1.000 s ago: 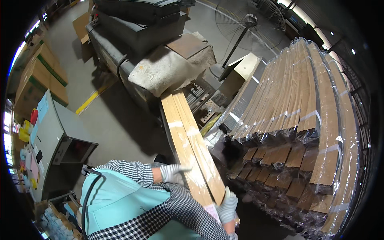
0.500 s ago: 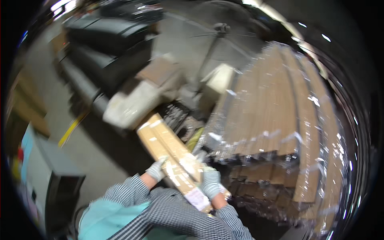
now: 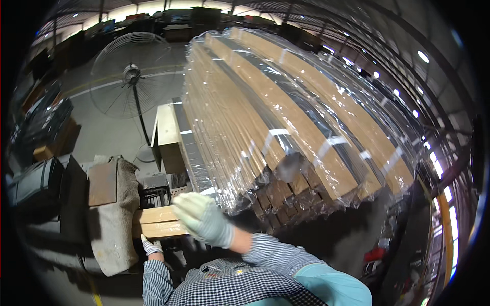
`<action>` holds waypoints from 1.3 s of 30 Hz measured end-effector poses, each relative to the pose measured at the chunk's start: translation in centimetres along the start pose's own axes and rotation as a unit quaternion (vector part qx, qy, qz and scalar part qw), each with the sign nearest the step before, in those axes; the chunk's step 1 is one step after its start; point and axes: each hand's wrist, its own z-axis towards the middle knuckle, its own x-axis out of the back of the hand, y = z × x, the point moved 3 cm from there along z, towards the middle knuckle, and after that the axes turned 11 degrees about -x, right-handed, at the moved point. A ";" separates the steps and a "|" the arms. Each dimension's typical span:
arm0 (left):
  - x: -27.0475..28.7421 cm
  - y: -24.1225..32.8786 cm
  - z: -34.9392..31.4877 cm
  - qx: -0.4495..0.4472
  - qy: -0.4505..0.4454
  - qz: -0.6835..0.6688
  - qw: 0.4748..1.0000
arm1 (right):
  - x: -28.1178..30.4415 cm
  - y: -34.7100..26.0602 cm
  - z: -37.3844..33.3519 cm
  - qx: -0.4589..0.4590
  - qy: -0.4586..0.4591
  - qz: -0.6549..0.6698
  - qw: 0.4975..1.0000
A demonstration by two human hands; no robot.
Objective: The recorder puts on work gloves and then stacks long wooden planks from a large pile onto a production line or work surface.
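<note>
A pair of long, narrow tan cartons (image 3: pixel 159 230) lies side by side at waist height, shiny with clear tape or film. My left hand (image 3: pixel 152 248), in a striped pale glove, is closed at their near edge; its thumb points up against the side, and its other fingers are partly hidden. Raised over the right end of the cartons, my right hand (image 3: pixel 201 220) wears a pale coated glove. Its fingers are stretched out together with nothing seen in them, and it hides that end.
A large stack of long cartons (image 3: pixel 240 107) in clear film fills the centre and right. At the left are a grey cloth (image 3: pixel 109 237) with a brown board (image 3: pixel 103 183), and dark wrapped bundles (image 3: pixel 35 186). Behind stands a pedestal fan (image 3: pixel 131 74) by an upright pale box (image 3: pixel 169 127).
My view has swung right and lifted. My right hand has left the cartons and is now up in front of their end. My left hand stays at their near edge.
</note>
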 end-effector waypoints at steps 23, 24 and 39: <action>-46.6 19.6 -25.1 -0.095 -0.626 0.078 0.770 | 20.5 -4.3 1.4 -0.020 0.205 -0.041 0.978; -45.8 20.5 -23.4 -0.049 -0.635 0.115 0.762 | 17.9 -1.6 0.0 -0.139 0.220 0.074 0.963; -25.2 -6.6 -2.2 0.231 -0.305 0.242 0.892 | -23.7 24.6 -19.2 -0.710 -0.014 0.086 0.699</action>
